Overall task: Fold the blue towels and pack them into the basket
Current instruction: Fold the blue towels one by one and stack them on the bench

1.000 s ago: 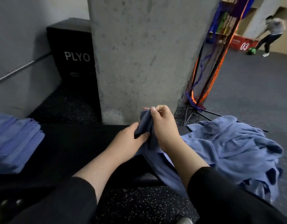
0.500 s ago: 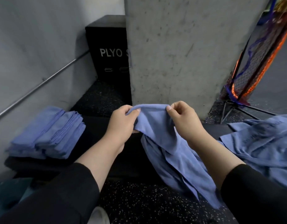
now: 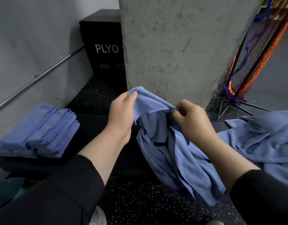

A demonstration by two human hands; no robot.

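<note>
A blue towel [image 3: 177,153] hangs between my hands above the black bench [image 3: 98,124]. My left hand [image 3: 122,111] pinches its top corner, raised in front of the concrete pillar. My right hand [image 3: 190,120] pinches the same top edge further right, and the rest of the cloth droops in folds toward the floor. A stack of folded blue towels [image 3: 41,132] lies on the bench's left end. A heap of unfolded blue towels [image 3: 263,143] covers the bench's right end. No basket is in view.
A concrete pillar [image 3: 180,46] rises just behind the bench. A black PLYO box [image 3: 104,46] stands at the back left beside a wall with a metal rail [image 3: 36,77]. A netted rack on a stand [image 3: 253,62] is at the right. Speckled rubber floor [image 3: 140,200] lies below.
My hands have moved apart along the towel's top edge, the left one lifting its corner higher. My view has turned left, bringing the folded stack fully into sight.
</note>
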